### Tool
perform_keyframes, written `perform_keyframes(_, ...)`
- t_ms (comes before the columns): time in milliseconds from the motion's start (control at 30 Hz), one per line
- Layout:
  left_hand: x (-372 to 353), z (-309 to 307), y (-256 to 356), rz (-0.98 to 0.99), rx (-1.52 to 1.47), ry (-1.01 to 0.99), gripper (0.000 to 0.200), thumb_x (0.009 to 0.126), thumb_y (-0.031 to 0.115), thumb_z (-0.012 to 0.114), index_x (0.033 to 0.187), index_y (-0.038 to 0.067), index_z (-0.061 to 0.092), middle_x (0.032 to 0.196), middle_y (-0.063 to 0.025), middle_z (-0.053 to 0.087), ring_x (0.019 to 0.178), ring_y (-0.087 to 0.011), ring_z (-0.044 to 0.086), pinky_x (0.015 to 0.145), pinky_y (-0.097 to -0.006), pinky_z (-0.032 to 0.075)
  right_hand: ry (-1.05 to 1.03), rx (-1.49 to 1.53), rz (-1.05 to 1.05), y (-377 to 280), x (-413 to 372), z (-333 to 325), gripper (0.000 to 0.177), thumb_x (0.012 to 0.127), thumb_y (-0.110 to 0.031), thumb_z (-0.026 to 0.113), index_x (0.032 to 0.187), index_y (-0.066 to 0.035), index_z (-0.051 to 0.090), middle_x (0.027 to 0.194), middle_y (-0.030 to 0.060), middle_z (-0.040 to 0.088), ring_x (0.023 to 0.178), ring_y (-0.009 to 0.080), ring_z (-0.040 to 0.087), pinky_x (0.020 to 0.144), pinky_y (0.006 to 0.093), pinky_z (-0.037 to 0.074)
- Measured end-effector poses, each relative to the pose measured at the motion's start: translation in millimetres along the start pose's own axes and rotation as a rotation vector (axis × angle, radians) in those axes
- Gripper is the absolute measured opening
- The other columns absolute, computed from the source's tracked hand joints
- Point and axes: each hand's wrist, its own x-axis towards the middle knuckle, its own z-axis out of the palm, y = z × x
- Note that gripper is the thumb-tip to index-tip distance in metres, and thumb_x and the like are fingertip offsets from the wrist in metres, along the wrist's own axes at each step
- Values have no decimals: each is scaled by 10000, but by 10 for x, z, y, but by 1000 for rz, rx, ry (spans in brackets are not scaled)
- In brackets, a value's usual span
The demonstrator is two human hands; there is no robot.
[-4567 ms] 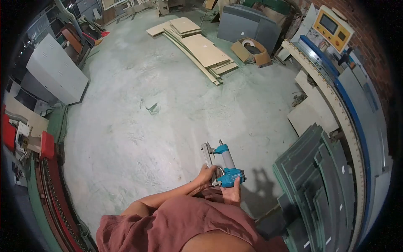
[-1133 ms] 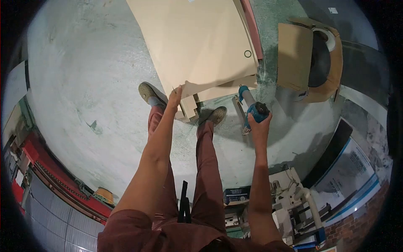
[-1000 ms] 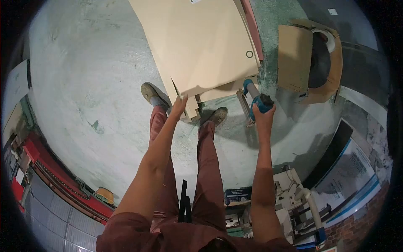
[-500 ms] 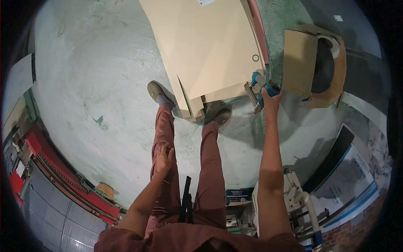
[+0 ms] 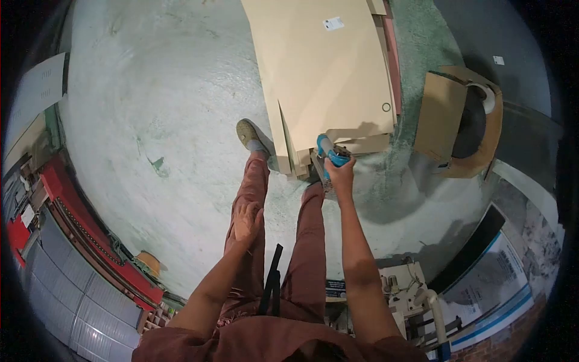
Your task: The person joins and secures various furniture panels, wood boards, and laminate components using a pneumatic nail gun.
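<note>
The greenish floor point(image 5: 169, 120) carries stacked tan boards point(image 5: 319, 78) (perhaps a pink one point(image 5: 393, 72) beneath) and an open cardboard box point(image 5: 439, 114)

You're in a workshop, by the look of it. Bare, scuffed floor point(image 5: 181, 199) with green stains runs underfoot, and a stack of pale boards point(image 5: 319, 72) lies right on it. To the right of them you've got an open cardboard box point(image 5: 443, 120) with a dark round thing inside. Along the left is a long red machine part point(image 5: 90, 229) lined by a chain-like strip; at the near right, machinery point(image 5: 404, 289) stands close to a patch of brick point(image 5: 506, 338).
</note>
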Motion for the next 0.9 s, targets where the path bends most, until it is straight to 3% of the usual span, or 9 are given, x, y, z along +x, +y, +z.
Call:
perform_keyframes(233,235,-224,49,-38,53,-34,213,742,234,594,892,88,555,880,-85,556,864,-289,506,758,-396,395,9,0,-77,-176,-40,449,713,613,-301,682,1149,23,339,1063,228,478,1003,349,477,846,389,378)
perform_keyframes(400,354,-361,-25,-49,39,16,228,745,265,589,878,83,559,869,-90,558,872,-295,505,760,-382,399,107,-26,-132,-59,218,255,675,636,-326,691,1095,43,362,986,193,530,898,268,540,753,340,421)
perform_keyframes(467,386,-417,-65,-64,20,-24,232,746,275,589,878,87,559,875,-91,559,881,-296,502,755,-387,401,-30,252,-77,210,673,43,662,670,-326,677,1109,65,372,1030,165,503,916,215,513,759,313,415)
perform_keyframes(533,435,-478,-83,-53,50,-24,231,746,278,588,876,91,560,877,-88,560,879,-294,502,749,-389,403,9,395,-69,-327,684,-391,881,682,-440,645,1229,101,216,1190,213,389,1093,288,398,917,330,309)
perform_keyframes(567,464,-501,-87,-51,78,-24,229,746,282,588,875,95,560,878,-85,560,877,-293,502,744,-390,405,62,503,-233,-594,728,-538,841,714,-411,634,1251,75,205,1201,179,376,1102,256,381,921,307,295)
perform_keyframes(600,497,-524,-97,-49,78,-22,229,746,282,588,875,95,560,878,-85,560,877,-293,502,744,-390,405,63,635,-133,-787,835,-662,787,719,-355,645,1254,46,231,1199,153,376,1089,232,385,908,289,302)
perform_keyframes(633,519,-550,-108,-39,58,-21,233,744,286,591,875,96,560,879,-80,561,871,-289,502,739,-388,406,87,674,-369,-799,1124,-731,728,721,-335,646,1235,34,286,1169,128,403,1040,216,418,880,296,326)
perform_keyframes(767,567,-624,-118,-53,72,-38,246,736,300,599,867,95,563,874,-64,565,847,-278,506,728,-379,409,88,847,-281,-1339,1646,-941,600,721,-335,642,1155,-6,391,1019,81,471,907,202,482,764,317,396)
perform_keyframes(900,568,-621,-211,-59,123,-51,250,731,306,605,861,95,568,863,-61,567,836,-275,509,721,-381,411,220,903,55,-1718,1796,-929,548,725,-340,639,1121,-49,396,1024,110,456,902,228,488,687,369,450)
